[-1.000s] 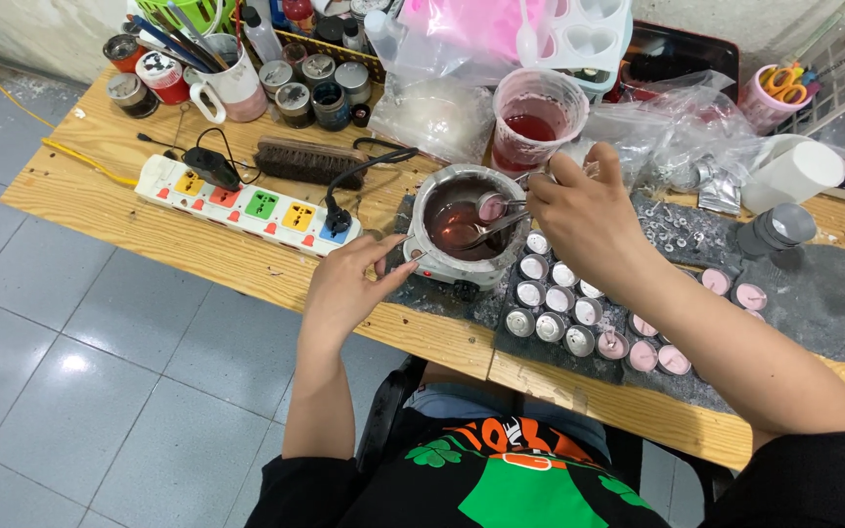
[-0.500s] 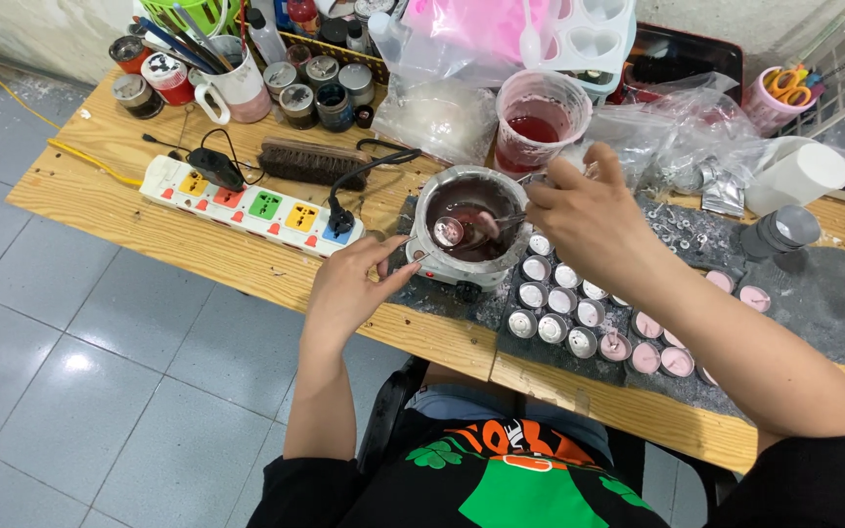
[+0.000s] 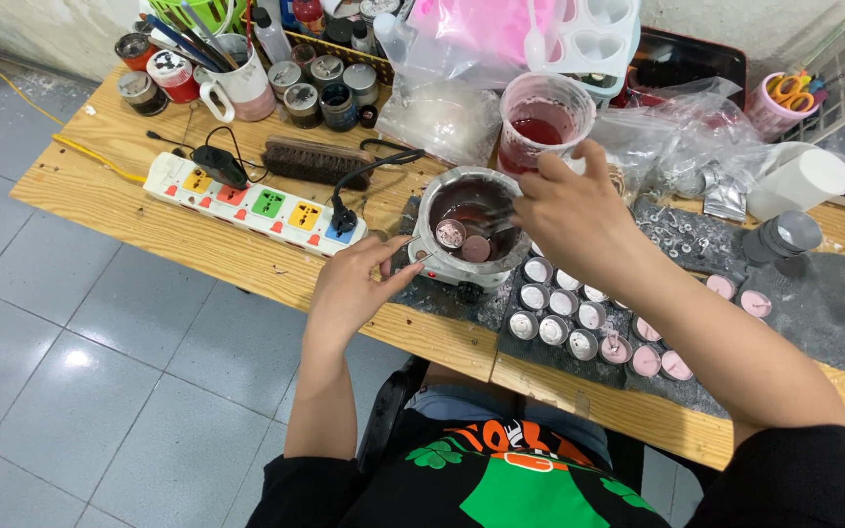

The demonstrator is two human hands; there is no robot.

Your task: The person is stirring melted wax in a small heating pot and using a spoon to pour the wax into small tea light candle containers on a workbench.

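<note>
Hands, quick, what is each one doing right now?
Left hand: open, holding nothing, fingertips at the small heater under the metal pot.
Right hand: fingers closed on a thin metal tool dipped in the pot.

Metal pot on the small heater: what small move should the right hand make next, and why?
Probably lift one floating disc clear. The right hand holds a thin tool over the metal pot, where two round pieces float in dark red liquid; the left hand rests by the heater, beside the small round cups.
</note>
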